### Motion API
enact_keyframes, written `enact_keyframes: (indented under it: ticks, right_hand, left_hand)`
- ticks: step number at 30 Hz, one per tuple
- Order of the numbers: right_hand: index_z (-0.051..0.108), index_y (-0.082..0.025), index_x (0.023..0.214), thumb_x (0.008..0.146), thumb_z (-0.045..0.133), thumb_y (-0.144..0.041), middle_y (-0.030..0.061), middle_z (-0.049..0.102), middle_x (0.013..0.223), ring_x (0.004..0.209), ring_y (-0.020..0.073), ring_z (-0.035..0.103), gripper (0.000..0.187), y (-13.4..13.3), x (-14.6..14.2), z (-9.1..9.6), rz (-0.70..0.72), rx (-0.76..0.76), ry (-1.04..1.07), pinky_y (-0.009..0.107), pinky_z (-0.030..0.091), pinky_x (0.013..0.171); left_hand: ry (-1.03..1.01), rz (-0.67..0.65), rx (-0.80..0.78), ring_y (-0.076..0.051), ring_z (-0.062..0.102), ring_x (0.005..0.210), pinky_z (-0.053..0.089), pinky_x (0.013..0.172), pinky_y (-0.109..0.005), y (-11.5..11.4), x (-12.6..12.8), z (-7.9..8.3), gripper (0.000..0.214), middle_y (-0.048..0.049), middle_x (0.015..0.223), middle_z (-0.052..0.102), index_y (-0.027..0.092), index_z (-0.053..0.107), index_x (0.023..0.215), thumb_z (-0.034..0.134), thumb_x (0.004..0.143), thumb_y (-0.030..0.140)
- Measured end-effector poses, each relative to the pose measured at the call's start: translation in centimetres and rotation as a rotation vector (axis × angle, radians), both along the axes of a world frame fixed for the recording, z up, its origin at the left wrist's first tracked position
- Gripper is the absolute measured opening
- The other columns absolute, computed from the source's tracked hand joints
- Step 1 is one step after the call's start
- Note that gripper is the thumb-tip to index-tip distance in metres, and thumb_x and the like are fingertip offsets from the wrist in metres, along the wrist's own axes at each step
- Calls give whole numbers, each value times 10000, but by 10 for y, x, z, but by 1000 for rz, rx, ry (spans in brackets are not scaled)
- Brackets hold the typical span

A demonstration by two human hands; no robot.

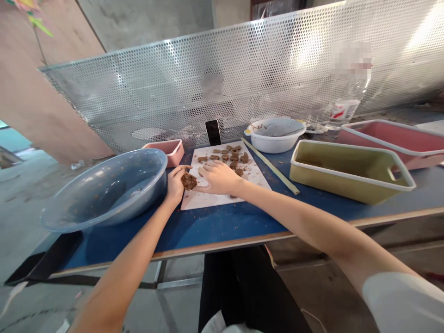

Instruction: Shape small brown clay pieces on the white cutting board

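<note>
1. Blue-topped table (215, 226) with a pale wood edge; metal frame beneath.
2. Perforated metal screen (243, 83) stands along the table's far edge, slightly bowed, with bright glare at upper right.
3. Grey concrete wall (145, 21) rises behind the screen; a pinkish-brown slanted panel (45, 101) at left.
4. Concrete floor (21, 185) is grey and dusty, lit by daylight at left.

A rough workshop: bare concrete walls (145, 21), perforated metal screen (243, 78), tubs on a blue worktable (215, 226).
</note>
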State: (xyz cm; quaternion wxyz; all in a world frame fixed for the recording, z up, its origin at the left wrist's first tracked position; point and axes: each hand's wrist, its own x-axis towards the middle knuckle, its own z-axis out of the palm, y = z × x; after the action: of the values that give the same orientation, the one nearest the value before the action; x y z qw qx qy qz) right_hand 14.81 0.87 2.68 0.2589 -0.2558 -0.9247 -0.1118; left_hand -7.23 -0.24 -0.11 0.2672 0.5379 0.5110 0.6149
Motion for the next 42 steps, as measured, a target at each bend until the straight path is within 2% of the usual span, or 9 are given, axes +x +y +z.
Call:
enact_keyframes:
  ticks: [3,8,12,16,19,25,34,42]
  right_hand:
    - [693,-94,1233,1097,524,-714,190,789,1134,1083,338,716,657,-11,-6,-12,-1,49,-12,460,474,998]
    - [681,-115,1220,1159,501,-564,170,791,1144,1090,307,722,488,-19,-6,-27,-5,11,25,442,479,1004]
    - [671,-101,1236,1163,514,-530,183,790,1183,1109,301,737,463,-16,-6,-30,7,-57,45,436,487,1016]
    - [663,-126,1229,1121,544,-633,183,791,1181,1105,305,736,532,-15,-2,-32,-14,-99,100,441,497,1018]
    - [661,-125,1262,1085,561,-696,198,781,1215,1126,324,727,607,-15,0,-32,-27,-115,129,469,504,1045]
    - [634,-90,1368,1123,547,-605,192,752,1216,1163,316,730,578,-15,-2,-31,104,-152,75,461,496,1070]
    - [702,-136,1126,1108,655,-497,144,767,1127,1079,271,711,365,-15,-6,-32,162,-255,166,420,476,1014]
    - [666,-155,881,1052,743,-401,82,753,980,851,175,636,309,-15,-11,-33,189,-376,242,311,434,790]
  left_hand:
    - [68,-6,26,-183,659,648,487,611,-264,-4,4,2,249,-22,728,715,184,776,877,634,807,376]
    - [167,-90,15,-197,615,635,458,610,-290,-12,12,3,259,-18,722,699,190,779,966,637,865,382]
    - [186,-167,12,-195,604,622,450,612,-297,-17,13,3,303,-16,764,714,194,761,1104,644,917,402]
    - [194,-285,6,-231,685,705,513,686,-329,-22,16,8,382,-39,845,737,195,714,1182,665,949,495]
    - [184,-340,-3,-244,709,733,537,705,-346,-23,17,9,414,-46,874,732,205,672,1188,681,934,532]
    - [137,-380,-44,-221,676,690,529,672,-331,-21,13,5,349,-34,833,695,215,644,1097,717,901,495]
    - [110,-387,-47,-222,683,675,570,677,-347,-26,17,9,313,-32,814,690,202,678,1029,701,883,478]
    - [65,-436,-80,-212,673,628,557,632,-328,-25,21,10,291,-27,783,682,192,691,1039,674,849,412]
